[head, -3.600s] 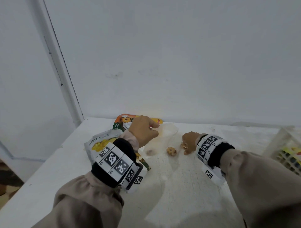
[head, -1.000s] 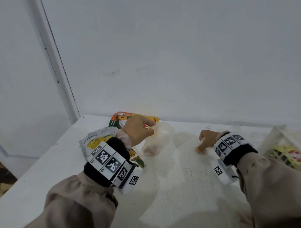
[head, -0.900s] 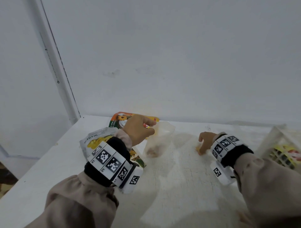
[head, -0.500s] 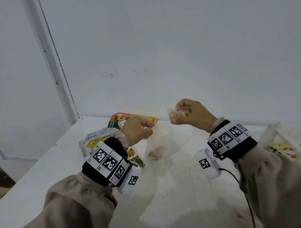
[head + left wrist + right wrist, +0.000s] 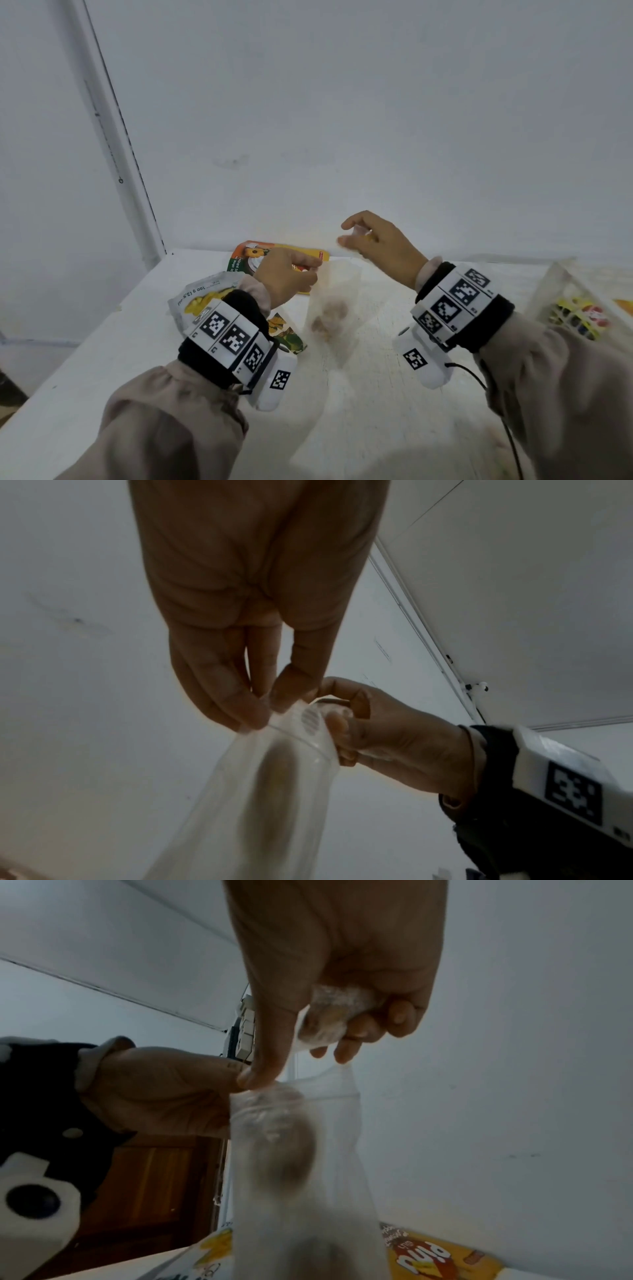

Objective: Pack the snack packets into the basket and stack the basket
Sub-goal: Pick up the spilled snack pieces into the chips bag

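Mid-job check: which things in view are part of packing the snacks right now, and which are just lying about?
In play:
- clear bag, rim pinched by the left hand
- small wrapped snack curled in the right hand
- white basket at right, packets already inside
- white and yellow packet and orange packet, not yet packed

Lying about:
- wall socket
- wooden door

Left hand [image 5: 394, 739] pinches the clear bag [image 5: 274, 791] rim; right hand [image 5: 250, 588] touches it.

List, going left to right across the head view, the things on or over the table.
white packet → left hand → clear bag → right hand → basket
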The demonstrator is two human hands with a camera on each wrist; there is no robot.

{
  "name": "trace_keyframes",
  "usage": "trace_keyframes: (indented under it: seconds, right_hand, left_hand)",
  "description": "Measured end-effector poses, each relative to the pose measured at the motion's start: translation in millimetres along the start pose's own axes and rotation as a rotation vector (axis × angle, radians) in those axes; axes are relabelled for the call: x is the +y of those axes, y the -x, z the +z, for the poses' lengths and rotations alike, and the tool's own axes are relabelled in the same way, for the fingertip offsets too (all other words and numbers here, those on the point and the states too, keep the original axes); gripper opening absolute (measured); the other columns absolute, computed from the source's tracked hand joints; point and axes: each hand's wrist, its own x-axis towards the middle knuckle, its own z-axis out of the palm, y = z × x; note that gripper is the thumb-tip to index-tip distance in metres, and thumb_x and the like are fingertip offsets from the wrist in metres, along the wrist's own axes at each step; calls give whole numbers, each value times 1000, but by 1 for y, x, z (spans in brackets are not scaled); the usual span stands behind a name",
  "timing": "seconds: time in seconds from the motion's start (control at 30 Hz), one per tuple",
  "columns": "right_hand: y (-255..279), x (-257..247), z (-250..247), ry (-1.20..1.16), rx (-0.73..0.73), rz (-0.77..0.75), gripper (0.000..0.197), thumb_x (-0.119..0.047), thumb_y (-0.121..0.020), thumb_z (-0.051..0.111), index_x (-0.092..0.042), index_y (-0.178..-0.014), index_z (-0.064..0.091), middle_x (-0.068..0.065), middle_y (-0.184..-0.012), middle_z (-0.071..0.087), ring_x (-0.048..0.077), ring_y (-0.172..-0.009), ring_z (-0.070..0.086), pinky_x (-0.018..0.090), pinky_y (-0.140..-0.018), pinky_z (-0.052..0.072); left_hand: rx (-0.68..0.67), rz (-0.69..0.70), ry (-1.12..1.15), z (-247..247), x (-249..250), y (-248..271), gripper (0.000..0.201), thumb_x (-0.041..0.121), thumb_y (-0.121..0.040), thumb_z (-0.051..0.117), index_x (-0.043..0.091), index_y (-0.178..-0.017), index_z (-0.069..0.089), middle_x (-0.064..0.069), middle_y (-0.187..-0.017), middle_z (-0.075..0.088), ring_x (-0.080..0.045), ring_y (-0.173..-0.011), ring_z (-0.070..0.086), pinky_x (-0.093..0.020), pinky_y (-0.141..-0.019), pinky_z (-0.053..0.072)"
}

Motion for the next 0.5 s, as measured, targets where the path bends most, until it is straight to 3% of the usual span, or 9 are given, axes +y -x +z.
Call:
trace_keyframes:
  seconds: [0.03, 0.1, 0.23, 0.3, 0.37, 0.43, 0.5]
  right_hand:
    - [0, -3, 1, -91, 11, 13, 6, -13, -92, 50, -15, -95, 55, -8, -69, 47, 2, -56, 45, 12, -59, 38]
    - [1, -3, 7, -149, 53, -39, 21, -2, -93, 40, -17, -88, 54, -4, -68, 48, 0, -54, 47, 13, -57, 41]
    - [12, 6, 25, 74, 57, -289, 12, -3, -87, 53, -14, -92, 55, -3, -83, 51, -5, -70, 46, 6, -70, 38]
    - [13, 16, 28, 274, 11, -326, 11, -13, -86, 54, -11, -95, 60, -7, -89, 57, -2, -79, 48, 16, -82, 34]
    - [15, 21, 25, 564, -26, -267, 18, -27, -87, 52, -19, -99, 63, -11, -97, 60, 6, -90, 49, 28, -89, 23]
    - [19, 24, 19, 764, -38, -258, 38, -51, -84, 42, -26, -101, 65, -13, -108, 56, 8, -103, 46, 26, -84, 14]
    - [24, 27, 14, 800, -67, -272, 60, -71, -70, 32, -33, -105, 64, -13, -118, 47, 6, -105, 38, 25, -85, 11]
  left_hand:
    - [0, 0, 3, 1, 0, 0, 31, -5, -82, 57, 4, -110, 66, -7, -97, 61, -19, -79, 60, -27, -79, 54]
    - [-2, 4, 6, 2, -1, -1, 30, -5, -82, 57, 5, -109, 66, -8, -98, 62, -18, -78, 60, -26, -77, 54]
    - [-18, 14, 18, 4, -3, -1, 23, 0, -82, 59, 6, -102, 68, -7, -96, 63, -15, -73, 60, -28, -77, 55]
    - [-22, 30, 9, 3, -3, 1, 19, 6, -82, 61, 9, -99, 69, -4, -90, 64, -14, -70, 61, -31, -79, 55]
    - [-17, 30, 7, 2, -4, 1, 23, 5, -82, 61, 11, -103, 69, -2, -93, 64, -16, -77, 63, -33, -82, 55]
    - [-7, 22, 5, 1, -6, 1, 27, 1, -81, 58, 11, -105, 68, -2, -98, 63, -19, -84, 65, -36, -86, 55]
    - [-10, 26, 0, 1, -7, 0, 27, 1, -82, 57, 11, -104, 68, -2, -100, 63, -20, -85, 66, -38, -87, 54]
